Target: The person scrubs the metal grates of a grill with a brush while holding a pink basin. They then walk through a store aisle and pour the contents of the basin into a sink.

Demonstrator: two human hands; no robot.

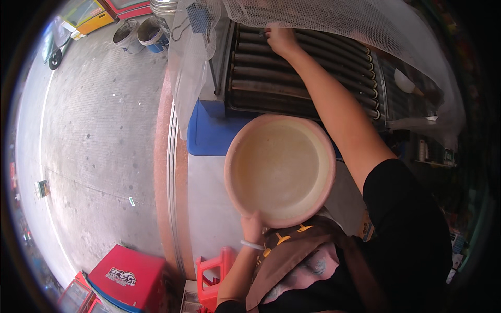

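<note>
My left hand (253, 230) grips the near rim of a round pink plastic basin (280, 170), thumb over the edge. The basin is held level in front of my apron, and its pale inside holds no solid things; I cannot tell whether it has water in it. My right hand (282, 41) reaches over the far left part of a roller grill (270, 88) with dark metal rollers. Its fingers are bent beside the lower edge of a white mesh net (325, 19). Something small and dark shows at the fingertips, too unclear to name.
Under the grill is a blue surface (207, 135). Netting hangs at its left and right. A red plastic stool (213, 274) and a red box (125, 270) stand at lower left. Two used buckets (126, 37) sit on the concrete floor (101, 117), beyond a metal door track (172, 176).
</note>
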